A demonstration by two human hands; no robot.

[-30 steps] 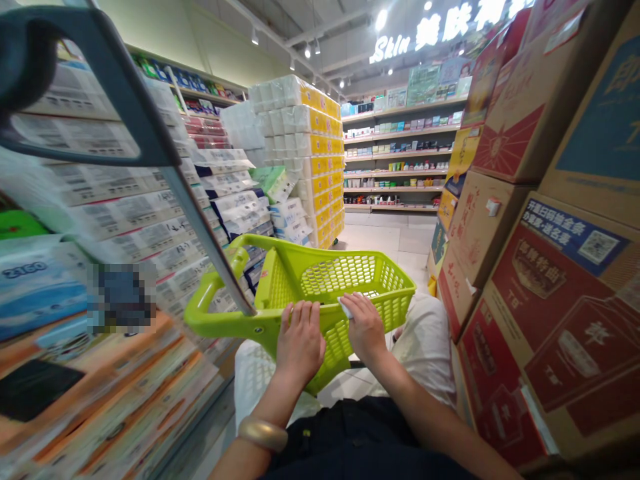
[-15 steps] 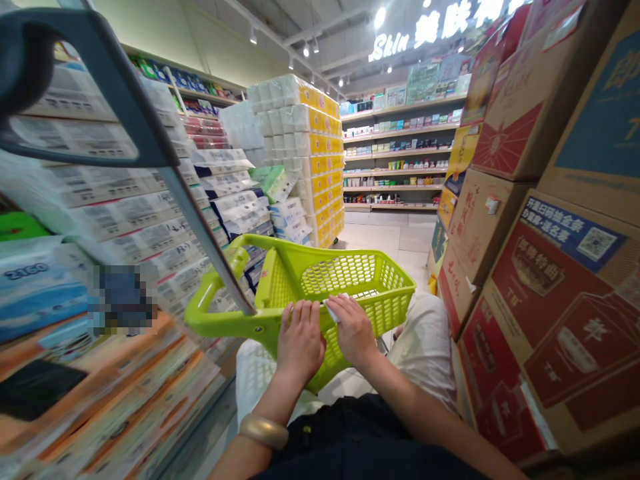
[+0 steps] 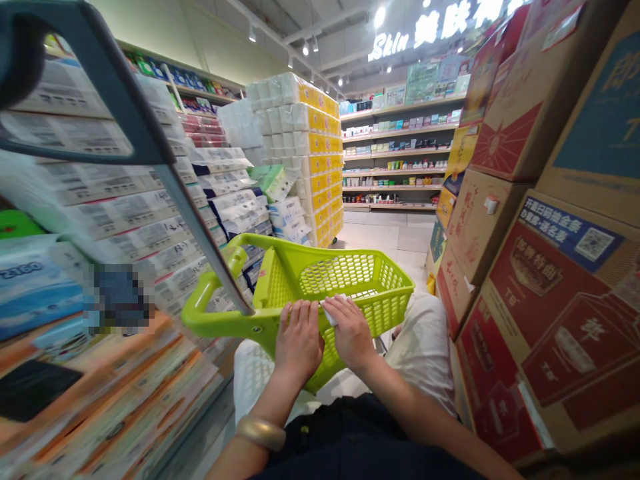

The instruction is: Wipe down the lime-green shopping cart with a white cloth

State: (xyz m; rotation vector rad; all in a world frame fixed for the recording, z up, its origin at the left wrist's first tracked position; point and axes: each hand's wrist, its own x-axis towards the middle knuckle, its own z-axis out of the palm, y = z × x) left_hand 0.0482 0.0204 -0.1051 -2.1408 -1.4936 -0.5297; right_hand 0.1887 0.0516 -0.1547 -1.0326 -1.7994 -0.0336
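A lime-green plastic shopping basket (image 3: 350,273) with a curved handle at its left end rests in front of me on my lap. My left hand (image 3: 299,340) lies on the basket's near rim, fingers together and curled over the edge. My right hand (image 3: 350,331) is just to its right on the same rim, pressing a small white cloth or wipe (image 3: 330,311) against the plastic. A gold bangle (image 3: 261,432) circles my left wrist.
Packs of tissue and paper rolls (image 3: 125,220) are stacked close on the left, with a dark metal bar (image 3: 125,113) crossing them. Red and brown cartons (image 3: 540,267) wall the right side. A yellow and white pallet stack (image 3: 305,147) and shelves (image 3: 400,160) stand beyond the tiled aisle.
My right hand has slid left along the basket rim with the white cloth, ending close to my left hand. The left hand and basket have stayed put.
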